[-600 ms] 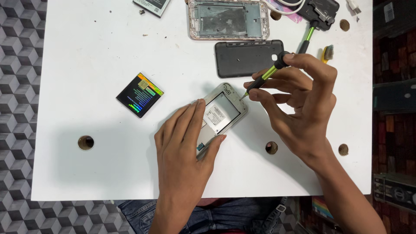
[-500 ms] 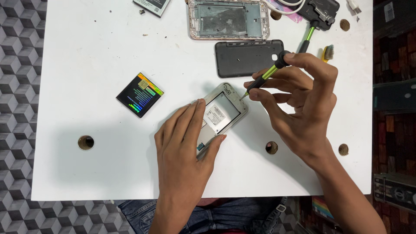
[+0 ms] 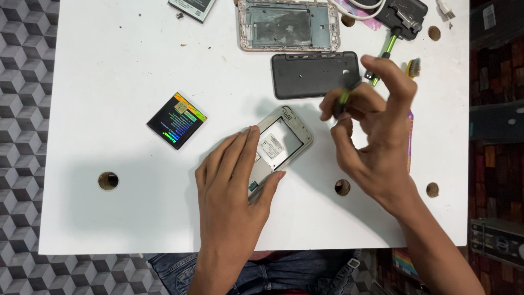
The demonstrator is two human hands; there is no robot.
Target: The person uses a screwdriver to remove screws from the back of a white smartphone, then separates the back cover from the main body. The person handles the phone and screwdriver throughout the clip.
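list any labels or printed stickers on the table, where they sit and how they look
Battery: left of the opened phone, black rectangle, rainbow-coloured printed label.
Sticker: inside the opened phone under the left hand, small, white.
Second battery: top edge, dark with pale label, partly cut off.

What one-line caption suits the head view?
Left hand steadies an opened phone on a white table; right hand holds a green-handled screwdriver.

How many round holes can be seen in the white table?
5: left hole, middle hole, lower-right hole, upper-right hole, one partly covered at the top. Others may be hidden.
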